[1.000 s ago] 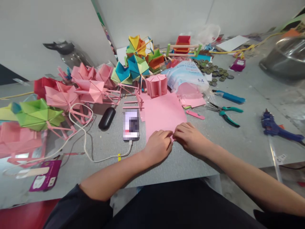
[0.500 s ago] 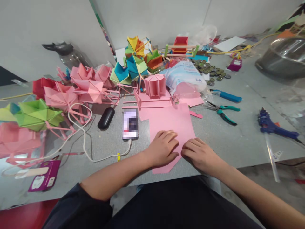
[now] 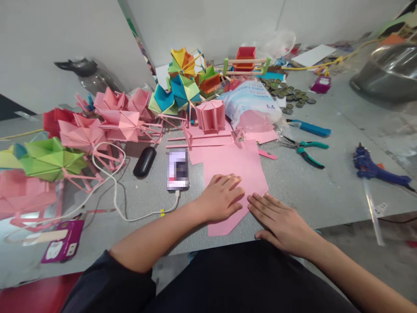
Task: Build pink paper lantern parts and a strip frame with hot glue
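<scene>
The pink sheet (image 3: 239,169) lies flat at the table's near edge, just right of the phone (image 3: 177,169) — its long axis runs away from the person, folded point toward them. The left hand (image 3: 221,198) presses it, palm down, fingers spread; the right hand (image 3: 280,219) lies flat, fingertips at the slanted fold — neither grips.

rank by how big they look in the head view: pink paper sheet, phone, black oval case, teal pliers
1. pink paper sheet
2. phone and teal pliers: alike, no ranking
3. black oval case
</scene>
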### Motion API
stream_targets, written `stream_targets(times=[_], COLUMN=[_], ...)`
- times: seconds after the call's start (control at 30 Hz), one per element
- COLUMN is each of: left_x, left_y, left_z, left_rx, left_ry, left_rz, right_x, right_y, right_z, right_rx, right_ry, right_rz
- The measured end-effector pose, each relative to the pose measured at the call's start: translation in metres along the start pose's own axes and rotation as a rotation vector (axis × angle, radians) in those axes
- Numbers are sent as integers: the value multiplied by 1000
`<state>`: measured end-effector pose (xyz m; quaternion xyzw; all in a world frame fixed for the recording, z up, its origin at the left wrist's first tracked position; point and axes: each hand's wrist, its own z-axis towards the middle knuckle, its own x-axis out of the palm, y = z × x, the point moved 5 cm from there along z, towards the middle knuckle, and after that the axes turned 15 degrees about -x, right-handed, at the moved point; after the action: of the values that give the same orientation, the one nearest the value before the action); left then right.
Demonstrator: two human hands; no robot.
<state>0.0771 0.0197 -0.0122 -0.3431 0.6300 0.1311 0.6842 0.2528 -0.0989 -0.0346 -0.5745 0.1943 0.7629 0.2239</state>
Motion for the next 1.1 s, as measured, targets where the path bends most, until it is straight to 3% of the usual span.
stream_targets(times=[0.3,0.53,1.1], left_x=[4,6,12], left_y=[5,14,18], left_z=[0,2,4], left_rx=[65,-79,-96], left_ry=[-14,21,70], left_rz=[41,83,104], right_x=[8,11,17], right_y=[-6,-12,-23], right_z=[4,10,27], right_rx=[-11,-6,-31], right_ry=[48,69,84], right_rz=[72,109,152])
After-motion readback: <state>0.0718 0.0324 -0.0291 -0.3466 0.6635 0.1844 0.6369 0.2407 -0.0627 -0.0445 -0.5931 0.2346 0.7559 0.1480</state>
